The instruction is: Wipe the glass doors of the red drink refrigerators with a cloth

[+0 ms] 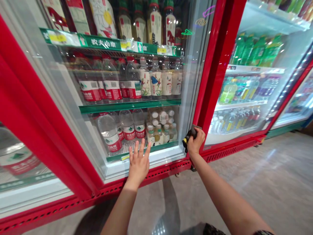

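Observation:
Fingers spread, my left hand (140,162) is at the lower part of the fridge's glass door (161,156), in front of the bottom shelf. My right hand (197,140) is closed round a small black object (187,138) with a yellow band, beside the door's red right frame (210,75). Behind the glass, large water bottles (110,133) with red and white labels and a pack of small bottles (161,132) stand on the bottom shelf.
Higher shelves hold more bottles (156,81). To the right is another lit fridge (244,98) with green bottles (256,49). A red frame post (49,114) runs down the left. Grey floor (274,176) lies below the fridges.

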A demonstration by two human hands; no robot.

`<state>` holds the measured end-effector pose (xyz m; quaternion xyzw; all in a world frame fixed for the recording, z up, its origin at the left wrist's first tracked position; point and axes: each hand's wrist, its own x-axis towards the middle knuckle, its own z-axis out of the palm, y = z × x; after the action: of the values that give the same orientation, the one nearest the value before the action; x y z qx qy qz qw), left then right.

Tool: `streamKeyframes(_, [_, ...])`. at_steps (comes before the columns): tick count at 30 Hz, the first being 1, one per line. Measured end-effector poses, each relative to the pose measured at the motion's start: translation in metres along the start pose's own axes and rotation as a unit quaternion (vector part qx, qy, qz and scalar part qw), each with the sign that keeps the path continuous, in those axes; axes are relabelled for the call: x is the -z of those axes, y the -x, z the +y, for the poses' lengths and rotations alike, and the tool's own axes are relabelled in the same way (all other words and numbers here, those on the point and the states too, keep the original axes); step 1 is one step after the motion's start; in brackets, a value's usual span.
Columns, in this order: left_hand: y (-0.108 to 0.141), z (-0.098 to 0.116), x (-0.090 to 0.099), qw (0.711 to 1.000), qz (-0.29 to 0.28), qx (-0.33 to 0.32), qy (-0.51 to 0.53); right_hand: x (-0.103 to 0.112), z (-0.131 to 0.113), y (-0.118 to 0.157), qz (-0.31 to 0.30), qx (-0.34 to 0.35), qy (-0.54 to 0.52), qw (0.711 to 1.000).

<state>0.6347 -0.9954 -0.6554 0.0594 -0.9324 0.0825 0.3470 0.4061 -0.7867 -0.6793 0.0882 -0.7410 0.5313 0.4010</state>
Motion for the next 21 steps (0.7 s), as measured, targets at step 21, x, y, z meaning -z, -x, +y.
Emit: streamKeyframes(21, [0.032,-0.020,0.004,1.000,-0.001,-0.001,-0.001,0.016,-0.010,0.087,-0.279,0.185,-0.057,0.940])
